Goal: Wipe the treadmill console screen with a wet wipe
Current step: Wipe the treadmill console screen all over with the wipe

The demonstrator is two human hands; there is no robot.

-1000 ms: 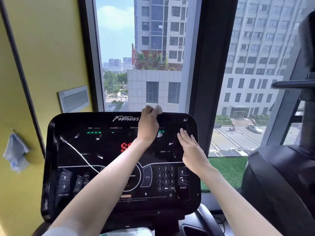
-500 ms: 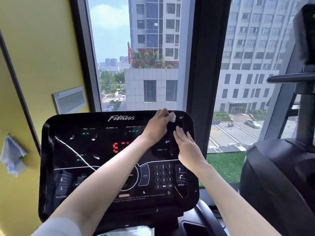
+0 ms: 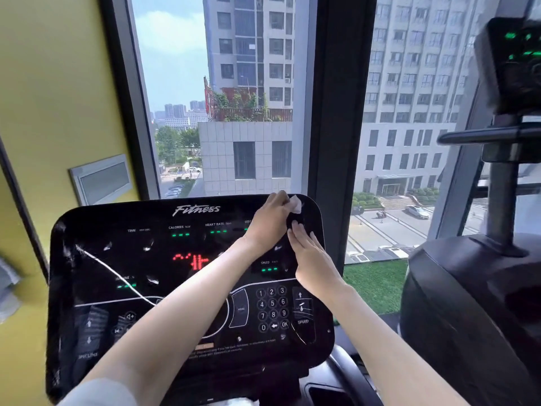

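Observation:
The black treadmill console screen (image 3: 140, 259) fills the lower middle of the head view, with green and red lit readouts and a number keypad. My left hand (image 3: 270, 219) is at its top right corner, closed on a small white wet wipe (image 3: 295, 204) that presses against the glossy surface. Just below it, my right hand (image 3: 311, 263) lies flat on the right side of the console, fingers together and pointing up, holding nothing. Its fingertips nearly touch my left hand.
A tall window with a dark frame (image 3: 336, 112) stands right behind the console. A yellow wall (image 3: 52, 98) is on the left, with a grey cloth (image 3: 7, 291) hanging at the edge. Another black machine (image 3: 474, 303) sits close on the right.
My left hand has slid the wipe rightward along the console's top edge to the top right corner. My right hand has stayed flat on the right side, now closer to the left hand.

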